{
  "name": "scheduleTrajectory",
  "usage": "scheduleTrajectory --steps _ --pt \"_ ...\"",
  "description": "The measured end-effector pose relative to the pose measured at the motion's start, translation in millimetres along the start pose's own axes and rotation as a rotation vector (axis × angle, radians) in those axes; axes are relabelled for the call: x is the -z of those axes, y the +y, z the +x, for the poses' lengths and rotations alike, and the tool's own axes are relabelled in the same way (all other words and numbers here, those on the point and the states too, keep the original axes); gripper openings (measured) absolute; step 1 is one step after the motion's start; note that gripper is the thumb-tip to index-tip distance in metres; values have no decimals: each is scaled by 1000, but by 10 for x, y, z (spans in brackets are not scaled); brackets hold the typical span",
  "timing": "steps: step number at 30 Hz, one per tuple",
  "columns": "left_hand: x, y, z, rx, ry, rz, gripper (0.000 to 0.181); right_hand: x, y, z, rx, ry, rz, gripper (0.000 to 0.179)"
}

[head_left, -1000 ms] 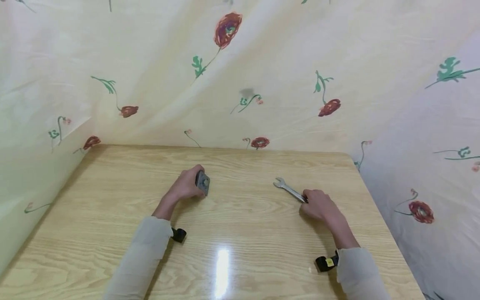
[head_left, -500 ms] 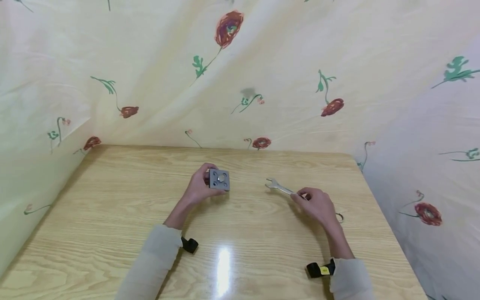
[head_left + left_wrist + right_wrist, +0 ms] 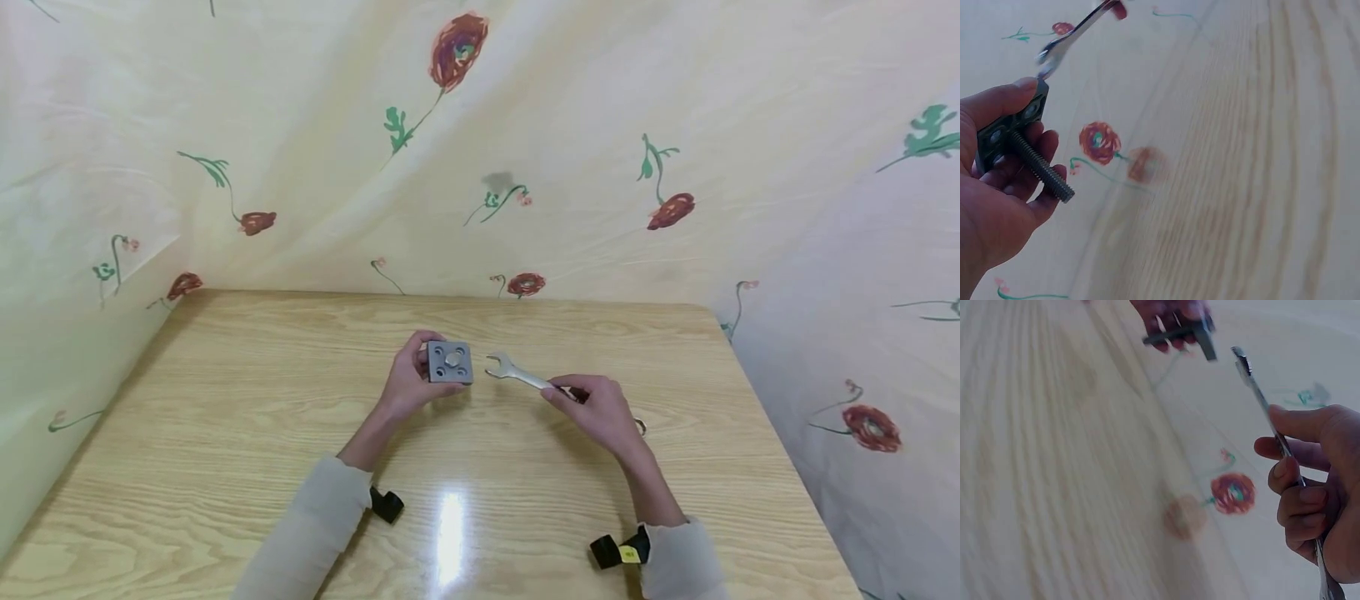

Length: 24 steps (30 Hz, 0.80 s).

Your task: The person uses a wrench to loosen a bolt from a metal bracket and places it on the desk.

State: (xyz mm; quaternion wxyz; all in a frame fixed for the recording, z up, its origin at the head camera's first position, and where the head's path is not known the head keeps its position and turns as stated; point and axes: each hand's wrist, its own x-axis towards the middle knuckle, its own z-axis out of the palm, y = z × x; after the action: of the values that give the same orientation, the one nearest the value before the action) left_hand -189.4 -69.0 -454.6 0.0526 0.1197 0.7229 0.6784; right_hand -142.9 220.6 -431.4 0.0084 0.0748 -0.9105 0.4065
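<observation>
My left hand (image 3: 405, 383) grips a small grey square plate (image 3: 438, 373) by its edges above the table. A bolt (image 3: 453, 358) passes through the plate's middle, its head toward me, with smaller holes around it. In the left wrist view the bolt's threaded shank (image 3: 1041, 165) sticks out behind, between the fingers. My right hand (image 3: 596, 410) holds a combination wrench (image 3: 525, 377) by its handle. The wrench's open end points left at the plate, a small gap away in the head view. Its ring end shows behind the hand.
The wooden table (image 3: 247, 400) spreads beneath both hands. Floral cloth (image 3: 337, 208) hangs along its back and sides. Each wrist wears a small black camera, such as the right one (image 3: 618, 552).
My left hand has moved right and turned the plate so its face with the bolt head shows. My right hand has moved left, bringing the wrench's open end close to the plate.
</observation>
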Motion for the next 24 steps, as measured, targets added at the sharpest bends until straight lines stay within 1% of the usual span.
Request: scheduleTrajectory --steps 6,9,11,16,18,20,22,24 --pt "-115 0 -51 4 37 -38 71 -204 -80 -1 26 -4 78 26" --pt "-174 -12 -85 1 50 -62 73 -286 -114 -8 22 1 82 25" --pt "-209 -24 -105 -13 75 -63 73 -331 -139 -18 16 10 75 24" --pt "-275 -54 -134 -80 178 11 73 -449 -224 -37 24 26 49 21" --pt "-291 -49 -140 -99 196 32 73 -492 -262 -42 29 23 42 21" --pt "-295 -30 -144 -109 188 40 73 -517 -291 -48 28 19 36 23" --pt "-283 -4 -148 -110 161 51 72 -511 -310 -55 24 16 30 25" --pt "-255 32 -149 -104 107 50 71 -473 -312 -61 16 16 26 29"
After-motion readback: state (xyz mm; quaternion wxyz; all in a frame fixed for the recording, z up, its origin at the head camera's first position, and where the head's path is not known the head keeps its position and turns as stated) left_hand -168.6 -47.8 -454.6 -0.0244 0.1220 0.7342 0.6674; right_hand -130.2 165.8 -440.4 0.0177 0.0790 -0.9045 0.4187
